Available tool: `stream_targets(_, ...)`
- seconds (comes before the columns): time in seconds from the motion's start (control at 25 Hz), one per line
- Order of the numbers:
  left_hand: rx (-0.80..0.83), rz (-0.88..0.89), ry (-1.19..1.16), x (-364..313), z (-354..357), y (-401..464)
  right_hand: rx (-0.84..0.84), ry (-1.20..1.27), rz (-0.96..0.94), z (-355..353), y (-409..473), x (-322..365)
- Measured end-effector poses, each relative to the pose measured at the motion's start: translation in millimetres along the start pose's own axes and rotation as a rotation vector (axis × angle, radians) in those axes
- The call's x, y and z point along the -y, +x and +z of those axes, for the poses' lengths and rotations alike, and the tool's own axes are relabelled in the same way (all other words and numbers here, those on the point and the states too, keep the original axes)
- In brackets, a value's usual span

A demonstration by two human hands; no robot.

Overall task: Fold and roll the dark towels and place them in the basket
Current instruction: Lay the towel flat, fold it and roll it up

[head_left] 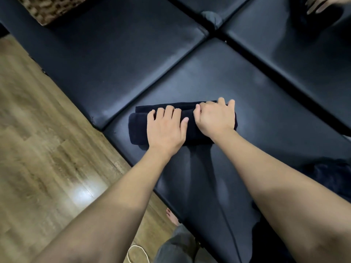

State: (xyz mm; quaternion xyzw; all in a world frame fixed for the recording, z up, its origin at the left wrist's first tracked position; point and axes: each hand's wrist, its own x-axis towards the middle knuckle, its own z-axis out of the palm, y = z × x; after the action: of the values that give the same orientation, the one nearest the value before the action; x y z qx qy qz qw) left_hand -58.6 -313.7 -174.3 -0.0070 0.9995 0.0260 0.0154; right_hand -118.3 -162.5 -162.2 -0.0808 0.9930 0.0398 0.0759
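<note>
Nearest along the black padded bench (218, 76), the left hand (166, 130) and right hand (215, 118) press side by side on the dark towel (135, 128), fingers curled over the top of its roll, the last flap lying flat just beyond them. If pressure is uneven, I judge the roll could skew or loosen on the slick padding. Beyond the towel the bench runs bare to its seams; the bench's floor-side edge lies left of the roll; no basket shows.
</note>
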Motion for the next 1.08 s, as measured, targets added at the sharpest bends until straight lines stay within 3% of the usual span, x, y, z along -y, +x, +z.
stream_targets(0.12, -0.031, 0.001, 0.001, -1.3, 5.3, -1.5, 0.042, 0.013, -0.002, -6.7, 12.5, -0.6)
stream_targets(0.24, 0.049, 0.027, 0.058, 4.3, -5.0, 28.2, 0.078, 0.024, 0.014, -10.5, 22.2, 1.0)
stream_targets(0.44, 0.140, 0.118, 0.070, 10.7, -8.0, 62.5, -0.191, -0.043, -0.090, 7.9, -1.3, 8.7)
stream_targets(0.64, 0.156, 0.164, 0.002, 17.5, -10.1, 73.7, 0.020, -0.085, -0.155, -12.8, 19.0, 7.6)
stream_targets(0.84, -0.009, 0.290, -0.049, 23.7, -12.3, 48.1, 0.066, -0.099, -0.177, -11.8, -4.4, 11.3)
stream_targets(0.92, -0.143, 0.215, -0.113, 25.5, -2.2, 31.3, 0.065, -0.089, -0.187, -11.6, -11.0, 14.1)
stream_targets(1.0, -0.310, -0.005, -0.225, 23.6, 12.9, 5.6, 0.085, -0.085, -0.206, -11.7, -16.5, 17.3)
stream_targets(1.08, -0.374, -0.233, -0.349, 9.2, 24.7, -17.4, 0.110, -0.052, -0.198, -10.6, -22.8, 20.6)
